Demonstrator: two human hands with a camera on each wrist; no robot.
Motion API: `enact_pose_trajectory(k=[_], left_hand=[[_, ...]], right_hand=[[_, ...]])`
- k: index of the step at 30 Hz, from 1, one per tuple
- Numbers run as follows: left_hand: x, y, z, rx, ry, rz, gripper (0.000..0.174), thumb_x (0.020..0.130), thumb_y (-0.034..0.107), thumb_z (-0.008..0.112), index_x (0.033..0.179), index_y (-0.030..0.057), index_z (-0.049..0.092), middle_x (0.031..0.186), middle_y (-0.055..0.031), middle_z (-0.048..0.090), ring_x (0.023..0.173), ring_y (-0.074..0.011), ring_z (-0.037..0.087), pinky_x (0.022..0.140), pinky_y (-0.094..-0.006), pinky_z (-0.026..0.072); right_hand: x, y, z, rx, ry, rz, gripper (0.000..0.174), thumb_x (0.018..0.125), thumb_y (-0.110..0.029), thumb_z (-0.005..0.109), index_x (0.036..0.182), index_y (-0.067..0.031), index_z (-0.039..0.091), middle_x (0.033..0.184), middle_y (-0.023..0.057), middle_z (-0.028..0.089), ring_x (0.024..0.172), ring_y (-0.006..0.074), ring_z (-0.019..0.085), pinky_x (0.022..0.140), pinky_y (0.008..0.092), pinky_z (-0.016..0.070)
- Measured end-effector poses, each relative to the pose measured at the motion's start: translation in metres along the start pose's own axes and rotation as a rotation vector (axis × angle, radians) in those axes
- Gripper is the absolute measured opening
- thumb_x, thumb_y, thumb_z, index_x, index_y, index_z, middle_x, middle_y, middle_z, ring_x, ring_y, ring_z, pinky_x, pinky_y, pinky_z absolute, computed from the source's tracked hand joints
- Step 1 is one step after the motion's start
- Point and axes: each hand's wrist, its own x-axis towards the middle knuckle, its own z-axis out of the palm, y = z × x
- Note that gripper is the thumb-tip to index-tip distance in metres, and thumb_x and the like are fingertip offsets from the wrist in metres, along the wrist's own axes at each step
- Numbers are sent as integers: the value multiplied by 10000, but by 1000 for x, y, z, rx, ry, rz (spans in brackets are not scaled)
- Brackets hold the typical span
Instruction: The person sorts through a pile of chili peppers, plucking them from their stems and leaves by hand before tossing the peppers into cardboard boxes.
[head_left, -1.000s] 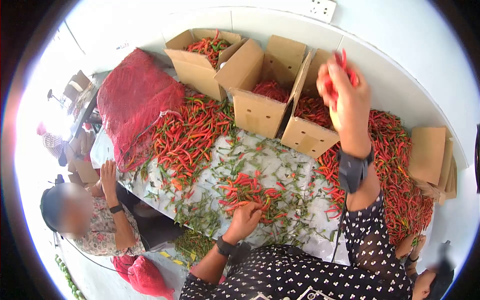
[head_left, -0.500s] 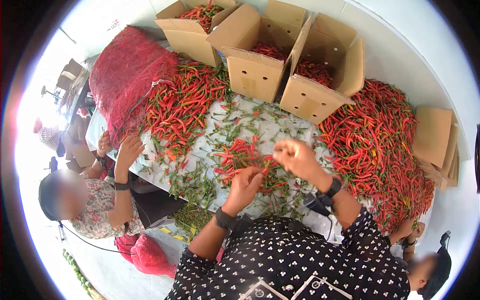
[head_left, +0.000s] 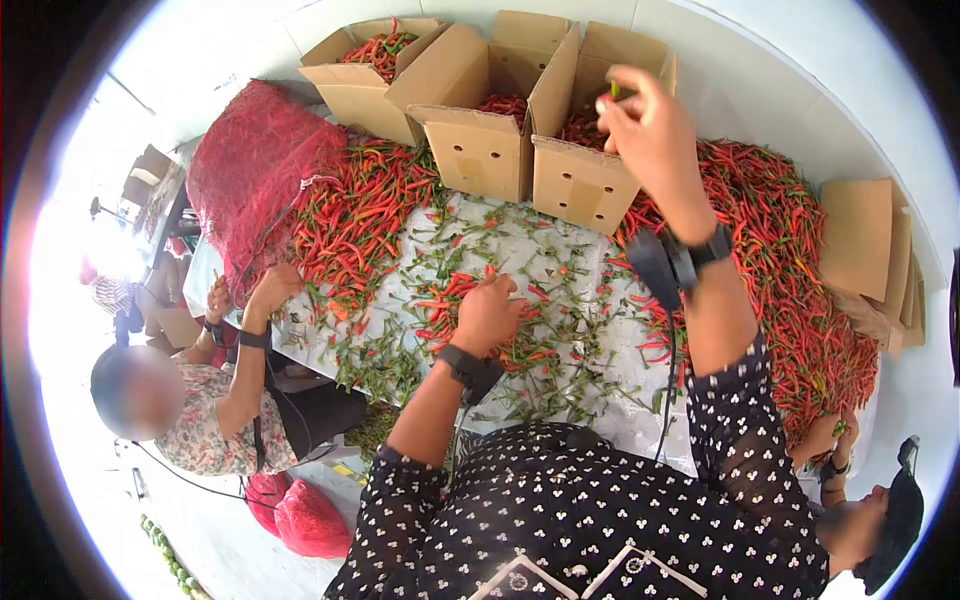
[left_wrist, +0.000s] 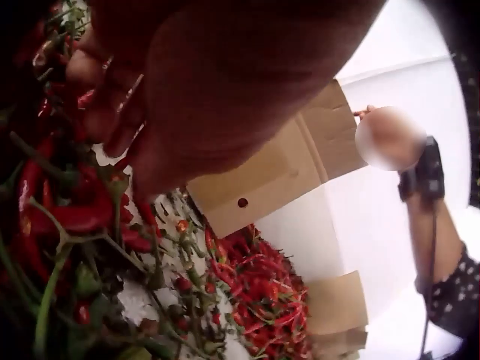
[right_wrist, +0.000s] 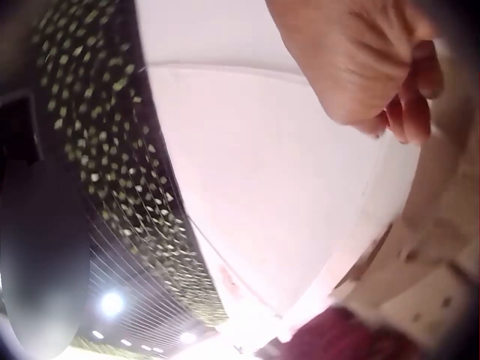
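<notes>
My left hand (head_left: 488, 315) reaches into a small heap of red chili peppers (head_left: 436, 318) amid loose green stems on the table. Its fingers bend downward among the peppers in the left wrist view; I cannot tell whether they grip one. Raised over the right-hand cardboard box (head_left: 585, 185), my right hand (head_left: 655, 140) has curled fingers and holds a chili pepper (head_left: 614, 90), its green end showing by the thumb. A bit of red also shows between the fingers in the right wrist view. More red chilies (head_left: 582, 130) lie inside that box.
Two more cardboard boxes (head_left: 470, 150) stand alongside at the back. A big chili heap (head_left: 770, 260) lies at right, another (head_left: 345, 225) at left beside a red mesh sack (head_left: 255, 170). Flattened cardboard (head_left: 855, 235) leans far right. One person (head_left: 225, 400) sits left, another (head_left: 845, 530) right.
My right hand came down from the box to near the left hand, then rose over the box again. My left hand has shifted slightly up into the small heap.
</notes>
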Motion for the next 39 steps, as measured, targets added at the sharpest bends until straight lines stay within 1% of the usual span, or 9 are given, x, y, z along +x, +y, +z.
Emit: enact_pose_trajectory(k=[3, 7, 9, 12, 14, 17, 26, 37, 39], left_hand=[[7, 6, 0, 144, -159, -11, 196, 716, 183, 604, 842, 35, 573, 814, -157, 601, 774, -337, 595, 651, -433, 478], [3, 1, 8, 227, -259, 14, 210, 682, 173, 604, 848, 45, 586, 779, -151, 609, 751, -327, 599, 676, -415, 478], [4, -3, 14, 239, -272, 58, 195, 681, 161, 605, 832, 40, 581, 774, -154, 605, 745, -331, 596, 671, -419, 477], [3, 4, 12, 263, -264, 116, 169, 681, 142, 604, 805, 32, 570, 772, -161, 600, 737, -339, 591, 664, -426, 473], [2, 5, 12, 277, -257, 130, 159, 681, 133, 604, 794, 29, 565, 776, -165, 599, 736, -342, 588, 663, -430, 472], [5, 1, 16, 298, -281, 199, 147, 689, 124, 594, 790, 22, 563, 784, -164, 598, 735, -350, 581, 667, -438, 469], [12, -13, 8, 130, -433, 171, 192, 692, 146, 597, 789, -15, 557, 766, -203, 588, 774, -378, 571, 685, -458, 452], [9, -21, 22, 143, -326, 356, 238, 679, 203, 660, 811, 21, 583, 738, -164, 594, 704, -322, 579, 646, -402, 461], [9, -11, 11, -12, -372, 228, 231, 681, 189, 666, 811, 20, 577, 720, -149, 590, 645, -292, 562, 612, -385, 454]], right_hand=[[4, 4, -3, -123, 120, -175, 286, 785, -129, 629, 1032, -8, 549, 603, 52, 598, 547, 104, 572, 493, 264, 442], [-79, 8, 4, 182, -174, 74, 139, 814, -117, 573, 884, -5, 618, 605, 22, 563, 575, 36, 488, 513, 243, 426], [-129, 34, 17, 223, -289, 144, 127, 809, -121, 577, 857, -10, 617, 631, 71, 595, 551, 75, 517, 517, 252, 430], [-188, 78, 32, 153, -482, 267, 128, 804, -85, 550, 884, -18, 623, 679, 37, 616, 560, 77, 524, 516, 247, 422], [-209, 94, 40, -33, -541, 225, 140, 771, -92, 571, 879, -24, 627, 695, 107, 629, 575, 193, 589, 531, 317, 446], [-215, 101, 57, -207, -529, 27, 122, 728, -125, 573, 788, -29, 618, 710, 149, 588, 627, 320, 585, 558, 416, 462], [-209, 99, 86, -443, -677, -253, 78, 674, -67, 558, 716, -2, 574, 754, 160, 563, 648, 322, 595, 585, 415, 489], [-212, 94, 73, -454, -754, -177, 104, 654, -70, 585, 731, 0, 587, 764, 171, 571, 665, 334, 596, 595, 418, 484], [-213, 94, 65, -430, -726, -154, 103, 654, -76, 597, 723, -2, 585, 758, 170, 573, 672, 333, 597, 600, 417, 482]])
